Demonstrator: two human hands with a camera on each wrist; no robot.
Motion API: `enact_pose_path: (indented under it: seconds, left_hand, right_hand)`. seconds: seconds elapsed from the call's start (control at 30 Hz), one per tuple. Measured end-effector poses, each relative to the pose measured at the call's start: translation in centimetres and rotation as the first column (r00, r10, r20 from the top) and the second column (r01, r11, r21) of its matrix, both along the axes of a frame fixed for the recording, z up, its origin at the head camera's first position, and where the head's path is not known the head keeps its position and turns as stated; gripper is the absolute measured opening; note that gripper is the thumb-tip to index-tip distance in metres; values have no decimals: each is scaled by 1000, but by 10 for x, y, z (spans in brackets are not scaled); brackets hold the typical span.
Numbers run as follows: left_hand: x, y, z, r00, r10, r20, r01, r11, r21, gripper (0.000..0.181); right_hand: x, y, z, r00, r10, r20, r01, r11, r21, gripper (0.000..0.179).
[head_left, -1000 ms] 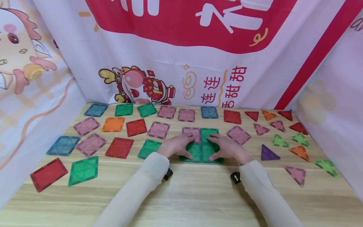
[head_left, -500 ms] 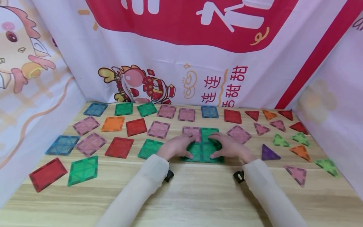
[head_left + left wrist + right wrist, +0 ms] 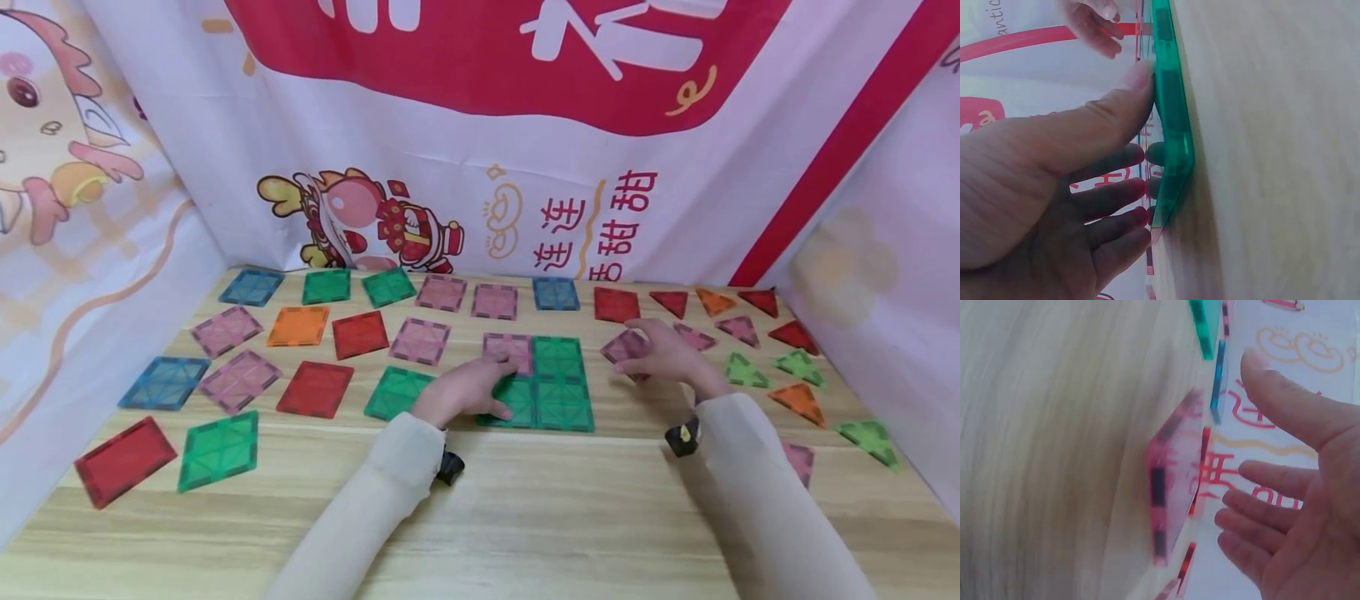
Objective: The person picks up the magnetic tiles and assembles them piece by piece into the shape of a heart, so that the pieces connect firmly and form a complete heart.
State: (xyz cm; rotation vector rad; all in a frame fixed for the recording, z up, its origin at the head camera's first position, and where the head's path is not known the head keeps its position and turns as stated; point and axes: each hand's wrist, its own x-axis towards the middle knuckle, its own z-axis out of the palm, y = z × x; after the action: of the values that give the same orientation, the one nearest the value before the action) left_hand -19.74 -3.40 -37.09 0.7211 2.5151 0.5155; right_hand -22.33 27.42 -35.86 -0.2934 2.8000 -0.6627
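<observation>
Tabletop [image 3: 555, 517]: pale wood grain | four-tile block [image 3: 564, 400]: flat, three green, one pink | my left grip [image 3: 467, 387]: fingers apart, tips touching block | my right grip [image 3: 671, 360]: fingers apart | loose pink tile [image 3: 621, 346]: right of block; head view overlaps it with my fingers, right-wrist view shows a gap
</observation>
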Motion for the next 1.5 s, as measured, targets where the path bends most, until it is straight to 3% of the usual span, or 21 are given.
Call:
enact_pose_path:
  seconds: [0.3, 0.6, 0.87, 1.17, 1.37, 1.5]
  left_hand:
    - [0, -11, -6, 999, -39, -28, 41, 995, 89, 75]
    - [2, -19, -12, 999, -37, -20, 39, 991, 129, 74]
    - [0, -21, -14, 999, -37, -16, 39, 985, 170, 75]
    - [-5, -22, -18, 999, -41, -23, 45, 981, 190, 74]
    - [-5, -22, -18, 999, -40, -23, 44, 980, 192, 74]
    - [-5, -21, -19, 999, -40, -23, 44, 982, 186, 74]
  right_hand:
    - [-1, 7, -7, 986, -86, 145, 80, 996, 47, 90]
    - [-5, 7, -13, 996, -41, 77, 38, 998, 43, 82]
    - [-8, 2, -19, 991, -126, 40, 127, 992, -21, 91]
    - [-14, 1, -14, 982, -187, 41, 191, 968, -165, 66]
    - [-16, -4, -3, 986, -168, -18, 158, 954, -257, 42]
    - [-21, -13, 7, 985, -160, -56, 140, 952, -272, 38]
